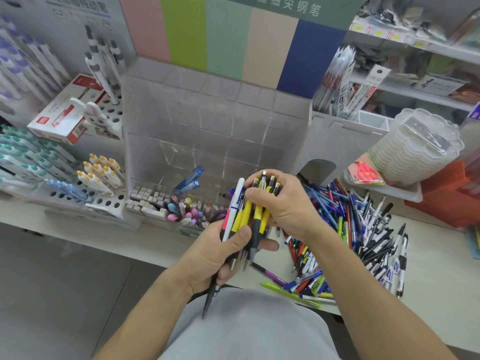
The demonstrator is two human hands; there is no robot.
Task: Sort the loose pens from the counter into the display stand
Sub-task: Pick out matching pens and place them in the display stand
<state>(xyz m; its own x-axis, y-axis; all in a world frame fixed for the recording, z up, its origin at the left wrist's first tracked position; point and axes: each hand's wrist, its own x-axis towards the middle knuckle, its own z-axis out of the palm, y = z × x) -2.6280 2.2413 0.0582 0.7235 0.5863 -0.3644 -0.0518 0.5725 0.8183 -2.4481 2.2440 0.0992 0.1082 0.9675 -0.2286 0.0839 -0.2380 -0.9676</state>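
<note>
My left hand (pixel 215 253) grips a bundle of pens (pixel 245 216), mostly yellow-and-black ones plus a white one and a pink one, by their lower ends. My right hand (pixel 283 203) curls over the upper ends of the same bundle. Both hands are in front of the clear acrylic display stand (pixel 207 126), whose compartments look mostly bare; two blue pens (pixel 188 180) lean in a lower compartment. A large pile of loose pens (pixel 363 229) in blue, red, white and black lies on the white counter (pixel 104 235) to the right.
Racks of white pens (pixel 101 175) stand at the left, with a red-and-white box (pixel 70 110) behind. Small erasers and pastel items (pixel 179 206) fill the stand's front tray. A stack of clear lidded containers (pixel 415 149) and an orange box (pixel 446 193) sit at the right.
</note>
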